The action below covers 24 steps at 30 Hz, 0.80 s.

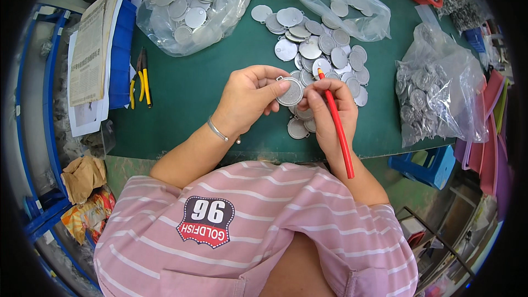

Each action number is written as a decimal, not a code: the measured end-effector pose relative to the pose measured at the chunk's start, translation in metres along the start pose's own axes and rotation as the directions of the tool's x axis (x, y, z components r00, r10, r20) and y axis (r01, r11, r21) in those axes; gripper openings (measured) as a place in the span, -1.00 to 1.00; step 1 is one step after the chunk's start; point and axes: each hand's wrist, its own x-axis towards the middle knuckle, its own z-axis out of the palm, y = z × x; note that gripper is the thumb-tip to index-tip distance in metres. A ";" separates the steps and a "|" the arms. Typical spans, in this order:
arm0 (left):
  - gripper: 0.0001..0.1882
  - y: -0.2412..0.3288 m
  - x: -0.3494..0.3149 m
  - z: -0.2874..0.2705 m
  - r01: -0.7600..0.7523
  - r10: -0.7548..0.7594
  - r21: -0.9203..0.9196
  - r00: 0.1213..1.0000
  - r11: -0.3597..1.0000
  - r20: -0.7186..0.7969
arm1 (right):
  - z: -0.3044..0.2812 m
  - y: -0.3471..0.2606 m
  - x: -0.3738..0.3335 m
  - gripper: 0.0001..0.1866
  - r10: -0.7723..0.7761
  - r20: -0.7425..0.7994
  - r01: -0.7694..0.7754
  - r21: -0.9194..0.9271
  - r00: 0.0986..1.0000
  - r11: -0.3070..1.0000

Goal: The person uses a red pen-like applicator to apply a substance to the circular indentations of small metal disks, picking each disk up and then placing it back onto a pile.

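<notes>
A round, grey metal medal [291,92] with a small loop on its rim is pinched between the thumb and fingers of my left hand [242,98]. Close beside it, my right hand [336,111] grips a slim red pencil [339,132] with a yellowish tip, which points away from me. The right fingertips are near the medal's edge; whether they touch it I cannot tell. Just beyond both hands lies a loose pile of similar grey medals [311,49], some with the smooth face up and others textured. Part of that pile is hidden behind my hands.
Clear plastic bags of metal pieces stand on the green table [181,82]: one bag [184,38] far left, another bag [344,16] far right, a third bag [426,88] at right. Yellow-handled pliers [144,80] lie left, beside papers [91,55] on a blue bin. A blue stool [426,168] stands below.
</notes>
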 end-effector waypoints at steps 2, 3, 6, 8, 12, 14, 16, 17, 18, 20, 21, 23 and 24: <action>-0.78 -0.001 0.001 0.001 0.007 -0.007 -0.045 1.000 0.999 -0.004 | 0.003 -0.004 -0.001 -0.89 -0.085 -0.073 0.077 -0.114 0.994 0.991; -0.79 -0.002 0.002 0.001 0.002 -0.003 -0.066 1.000 0.998 -0.016 | 0.004 -0.004 -0.001 -0.89 -0.129 -0.099 0.111 -0.169 0.987 0.979; -0.80 -0.003 0.002 0.000 -0.008 0.004 -0.108 0.999 0.994 -0.037 | -0.010 -0.004 -0.002 -0.87 -0.429 0.073 0.406 -0.499 0.900 0.766; -0.80 -0.002 0.002 -0.001 -0.012 0.007 -0.123 0.999 0.992 -0.039 | -0.008 -0.001 -0.010 -0.88 -0.396 0.012 0.378 -0.323 0.918 0.868; -0.81 -0.003 0.002 -0.001 -0.035 0.031 -0.126 0.999 0.991 -0.029 | -0.010 0.002 -0.010 -0.97 -0.494 0.128 0.508 -0.296 0.860 0.809; -0.82 -0.003 0.001 -0.001 -0.049 0.046 -0.106 0.999 0.993 -0.028 | -0.011 0.002 -0.009 -0.95 -0.523 0.200 0.558 -0.361 0.829 0.747; -0.82 -0.002 0.000 -0.001 -0.059 0.057 -0.073 0.998 0.996 -0.035 | -0.009 0.001 -0.008 -0.94 -0.529 0.224 0.573 -0.382 0.819 0.725; -0.82 -0.001 -0.001 0.000 -0.069 0.067 -0.054 0.997 0.996 -0.036 | -0.008 0.000 -0.008 -0.94 -0.531 0.236 0.580 -0.392 0.814 0.714; -0.82 0.000 -0.002 0.001 -0.079 0.078 -0.035 0.996 0.996 -0.037 | -0.007 0.000 -0.007 -0.93 -0.533 0.244 0.585 -0.404 0.810 0.704; -0.82 0.002 -0.004 0.002 -0.099 0.099 -0.008 0.994 0.995 -0.038 | -0.005 0.000 -0.006 -0.92 -0.536 0.260 0.593 -0.426 0.803 0.683; -0.82 0.003 -0.004 0.002 -0.109 0.109 0.000 0.993 0.994 -0.039 | -0.005 -0.001 -0.005 -0.91 -0.538 0.266 0.598 -0.430 0.800 0.677; -0.82 0.003 -0.005 0.002 -0.111 0.111 -0.001 0.993 0.994 -0.039 | -0.005 -0.001 -0.004 -0.91 -0.543 0.276 0.607 -0.436 0.793 0.664; -0.82 0.002 -0.005 0.002 -0.104 0.103 -0.009 0.994 0.995 -0.038 | -0.007 -0.002 -0.004 -0.91 -0.532 0.296 0.607 -0.446 0.793 0.657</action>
